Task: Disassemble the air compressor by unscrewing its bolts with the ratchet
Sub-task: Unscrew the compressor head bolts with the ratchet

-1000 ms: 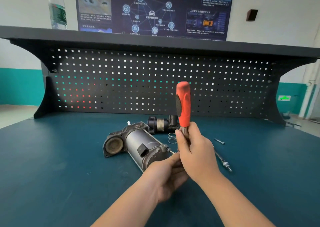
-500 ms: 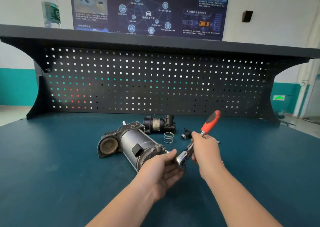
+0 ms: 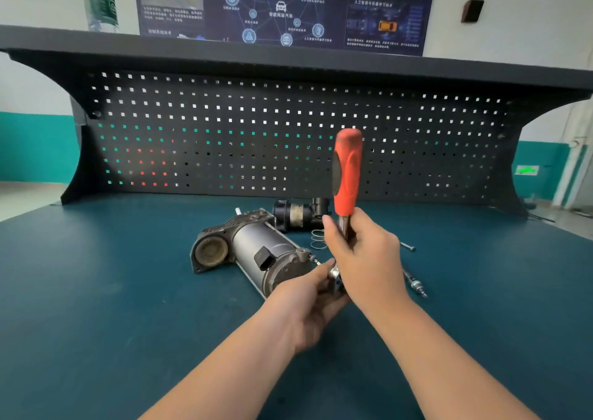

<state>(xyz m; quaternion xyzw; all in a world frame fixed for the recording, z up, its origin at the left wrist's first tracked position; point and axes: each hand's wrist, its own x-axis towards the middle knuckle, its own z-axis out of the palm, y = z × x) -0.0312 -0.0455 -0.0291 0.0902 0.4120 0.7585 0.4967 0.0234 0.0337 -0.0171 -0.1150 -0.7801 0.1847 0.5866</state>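
Observation:
The grey air compressor lies on its side on the teal bench, its round end cap facing me. The ratchet stands nearly upright with its orange handle at the top. My right hand grips the metal shank just below the handle. My left hand holds the ratchet's chrome head against a bolt at the compressor's near end; the bolt itself is mostly hidden by my fingers.
A detached black cylinder part and a wire spring lie behind the compressor. A long bolt and a short screw lie to the right. The pegboard closes the back; a bottle stands on its shelf.
The ratchet handle swung from upright down toward the right and is back upright now, my right hand moving with it. My left hand stayed at the ratchet head.

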